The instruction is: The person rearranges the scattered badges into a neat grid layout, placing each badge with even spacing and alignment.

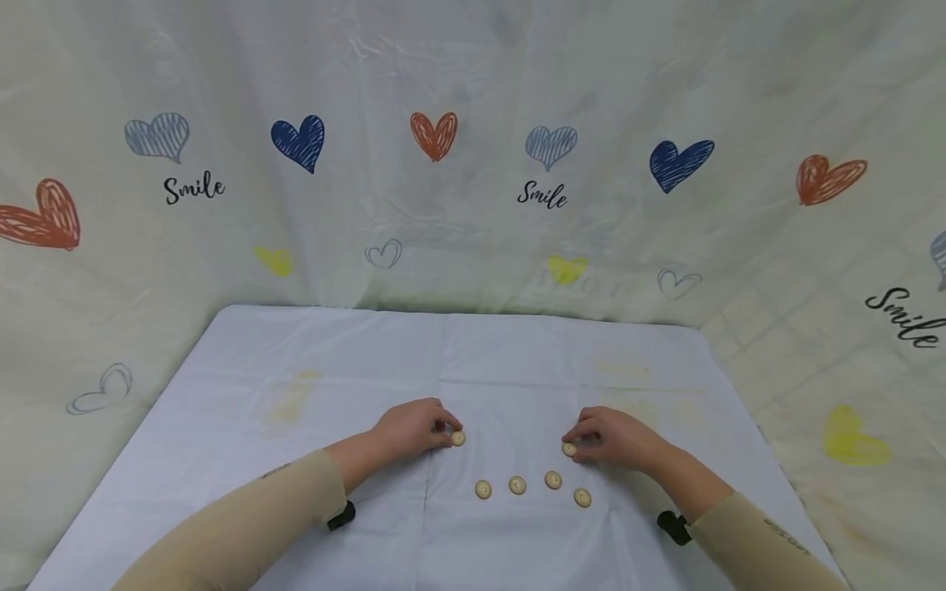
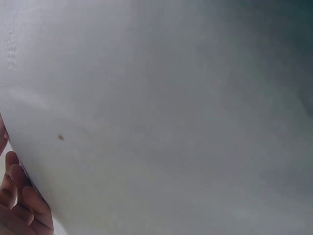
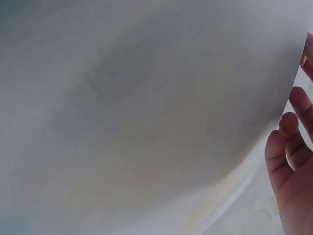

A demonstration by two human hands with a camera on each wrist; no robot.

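Beige sleeves (image 1: 244,525) reach in over the white cloth (image 1: 310,361); left hand (image 1: 410,428) pinches a cream button (image 1: 458,438) at its fingertips, right hand (image 1: 617,439) pinches another button (image 1: 569,449). Four more buttons (image 1: 517,485) sit in a loose row just below, between both wrists.

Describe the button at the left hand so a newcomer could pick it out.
On the white cloth covering the table, six small cream buttons lie near the front edge. Four sit loosely in a row between the two hands. The one meant sits farthest left and up, alone, at the fingertips of the left hand.
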